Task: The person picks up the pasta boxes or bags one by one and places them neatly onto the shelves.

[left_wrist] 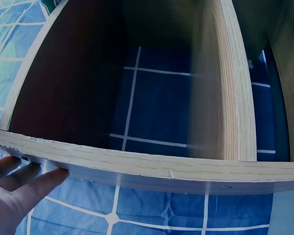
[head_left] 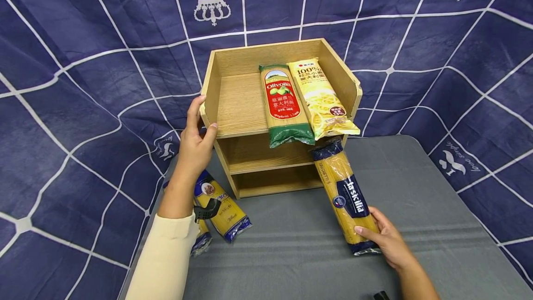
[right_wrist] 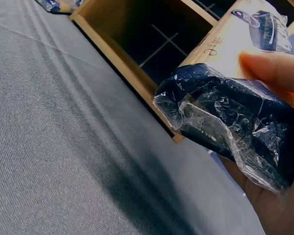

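Note:
My right hand grips the lower end of a la Sicilia spaghetti pack, thumb across its front. The pack tilts toward the wooden shelf, its upper end near the right side of the middle level. In the right wrist view, the pack's crinkled dark-blue end faces the camera. My left hand holds the shelf's left side panel near the top front corner; the left wrist view shows its fingers against the panel's outer face. On the top level lie a green-and-red Olivoila spaghetti pack and a yellow pasta pack, side by side.
Blue-ended pasta packs lie on the grey cloth left of the shelf, partly behind my left forearm. A blue cloth with white lines hangs behind and at both sides.

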`<state>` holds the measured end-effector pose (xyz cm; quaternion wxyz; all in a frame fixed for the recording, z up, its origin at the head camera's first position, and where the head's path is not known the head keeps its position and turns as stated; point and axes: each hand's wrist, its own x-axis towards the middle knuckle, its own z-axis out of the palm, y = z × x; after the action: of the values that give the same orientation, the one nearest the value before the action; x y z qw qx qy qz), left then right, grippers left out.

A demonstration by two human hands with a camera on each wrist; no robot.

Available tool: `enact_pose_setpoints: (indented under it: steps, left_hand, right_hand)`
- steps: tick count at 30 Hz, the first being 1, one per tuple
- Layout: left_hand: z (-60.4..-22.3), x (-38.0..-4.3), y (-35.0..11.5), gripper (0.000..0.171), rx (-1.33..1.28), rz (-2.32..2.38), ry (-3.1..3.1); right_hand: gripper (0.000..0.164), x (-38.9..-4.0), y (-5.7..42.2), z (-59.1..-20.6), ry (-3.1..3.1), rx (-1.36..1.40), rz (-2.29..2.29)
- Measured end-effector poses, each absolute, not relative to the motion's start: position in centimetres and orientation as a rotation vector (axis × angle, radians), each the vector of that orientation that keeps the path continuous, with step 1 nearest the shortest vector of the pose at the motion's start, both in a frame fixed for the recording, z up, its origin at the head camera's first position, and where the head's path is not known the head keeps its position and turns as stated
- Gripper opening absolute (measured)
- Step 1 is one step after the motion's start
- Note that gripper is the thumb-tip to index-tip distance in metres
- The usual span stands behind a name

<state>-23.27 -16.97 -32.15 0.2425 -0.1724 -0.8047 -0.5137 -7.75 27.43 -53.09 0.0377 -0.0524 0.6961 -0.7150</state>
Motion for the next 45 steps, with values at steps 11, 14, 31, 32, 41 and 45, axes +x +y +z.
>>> enact_pose_setpoints:
  steps: [11, 14, 31, 32, 41, 45]
  left_hand:
    - [-32.4, -23.3, -17.0, 0.064, -0.456, -1.403, -2.215]
    - [-32.4, -23.3, -17.0, 0.064, -0.457, -1.409, -2.212]
    - [-32.3, -23.5, -16.9, 0.066, -0.495, -1.402, -2.185]
    - [-32.3, -23.5, -16.9, 0.066, -0.498, -1.404, -2.182]
    - [-32.3, -23.4, -16.9, 0.065, -0.488, -1.411, -2.184]
    - [-32.4, -23.4, -16.9, 0.064, -0.482, -1.406, -2.183]
  right_hand:
    - [0.048, -8.4, 26.6, -52.6, 2.118, -0.212, -2.203]
    - [0.048, -8.5, 26.4, -52.3, 2.102, -0.211, -2.215]
    - [0.046, -9.7, 25.3, -51.4, 2.074, -0.206, -2.225]
    - [0.046, -9.7, 25.2, -51.3, 2.072, -0.196, -2.225]
    - [0.046, -10.2, 24.6, -50.7, 1.999, -0.206, -2.252]
    - [0.045, -10.3, 24.4, -50.5, 1.970, -0.193, -2.263]
